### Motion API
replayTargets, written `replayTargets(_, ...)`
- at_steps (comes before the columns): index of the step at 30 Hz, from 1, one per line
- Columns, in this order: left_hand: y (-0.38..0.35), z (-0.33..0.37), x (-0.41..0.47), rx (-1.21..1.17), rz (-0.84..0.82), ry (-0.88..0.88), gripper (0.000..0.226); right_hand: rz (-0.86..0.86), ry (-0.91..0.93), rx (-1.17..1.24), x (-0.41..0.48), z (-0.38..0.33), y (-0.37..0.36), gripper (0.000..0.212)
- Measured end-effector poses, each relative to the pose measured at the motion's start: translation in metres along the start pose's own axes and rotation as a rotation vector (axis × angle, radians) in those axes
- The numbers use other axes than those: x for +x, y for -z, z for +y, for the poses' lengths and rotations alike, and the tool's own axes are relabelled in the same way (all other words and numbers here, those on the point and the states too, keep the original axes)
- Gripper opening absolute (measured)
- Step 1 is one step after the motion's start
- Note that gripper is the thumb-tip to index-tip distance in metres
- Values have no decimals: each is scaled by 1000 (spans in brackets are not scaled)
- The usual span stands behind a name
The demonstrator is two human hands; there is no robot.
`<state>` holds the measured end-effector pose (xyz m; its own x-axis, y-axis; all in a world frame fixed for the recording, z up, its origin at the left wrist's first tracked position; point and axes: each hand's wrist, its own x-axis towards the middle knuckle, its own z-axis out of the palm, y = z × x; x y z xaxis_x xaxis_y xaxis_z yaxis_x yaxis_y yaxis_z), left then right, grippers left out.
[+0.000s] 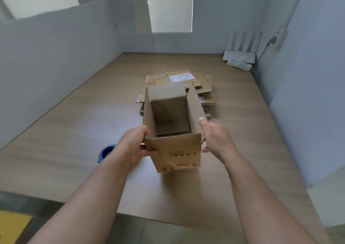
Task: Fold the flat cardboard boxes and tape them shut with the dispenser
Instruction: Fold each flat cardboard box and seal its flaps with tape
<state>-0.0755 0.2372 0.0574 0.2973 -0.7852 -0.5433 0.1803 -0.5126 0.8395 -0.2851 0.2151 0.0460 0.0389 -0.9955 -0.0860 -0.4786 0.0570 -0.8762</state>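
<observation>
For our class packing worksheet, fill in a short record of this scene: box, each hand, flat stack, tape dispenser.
box: opened into shape, top open, nothing inside
left hand: grips the box's near left corner
right hand: fingers straight, against the box's right side
flat boxes: stacked on the table behind the box
tape dispenser: blue, on the table, partly hidden

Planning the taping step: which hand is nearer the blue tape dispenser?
Left. The left hand grips the box right beside the tape dispenser; the right hand is at the box's opposite side, farther away.
</observation>
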Motion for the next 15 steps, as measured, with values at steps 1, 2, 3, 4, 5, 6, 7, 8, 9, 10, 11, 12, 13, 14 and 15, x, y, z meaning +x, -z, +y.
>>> replayTargets(1, 7, 2, -6, -57, 31, -6, 8, -26, 27, 15, 2, -5, -4, 54)
replayTargets(2, 16, 4, -12, -100, 60, -14, 10, -60, 54, 28, 4, -9, -9, 54)
replayTargets(3, 27, 5, -17, -136, 93, -25, 10, -92, 86, 32, 5, -14, -16, 55)
replayTargets(4, 38, 6, -23, -152, 121, -36, 11, -118, 123, 21, 6, -20, -23, 57)
replayTargets(5, 49, 6, -29, -167, 148, -47, 12, -134, 169, 6, 6, -27, -31, 58)
replayTargets(6, 60, 6, -33, -184, 177, -58, 14, -146, 226, -16, 5, -35, -40, 59)
replayTargets(7, 71, 6, -39, -200, 206, -70, 15, -157, 288, -54, 3, -44, -49, 59)
replayTargets(8, 81, 6, -44, -215, 231, -86, 16, -160, 344, -117, -1, -55, -57, 57)
replayTargets(9, 91, 6, -50, -232, 248, -103, 16, -141, 393, -195, -3, -65, -65, 56)
replayTargets(10, 99, 6, -57, -253, 257, -121, 16, -103, 433, -264, -6, -77, -71, 56)
replayTargets(11, 107, 7, -63, -274, 259, -137, 16, -71, 464, -313, -8, -88, -77, 55)
replayTargets(12, 116, 8, -68, -291, 264, -150, 17, -52, 497, -347, -10, -99, -81, 54)
replayTargets(13, 124, 9, -73, -304, 277, -164, 18, -43, 535, -371, -13, -110, -87, 52)
replayTargets(14, 133, 10, -78, -308, 298, -181, 19, -48, 572, -385, -16, -121, -92, 50)
replayTargets(15, 141, 12, -82, -308, 324, -201, 18, -67, 601, -385, -20, -131, -98, 49)
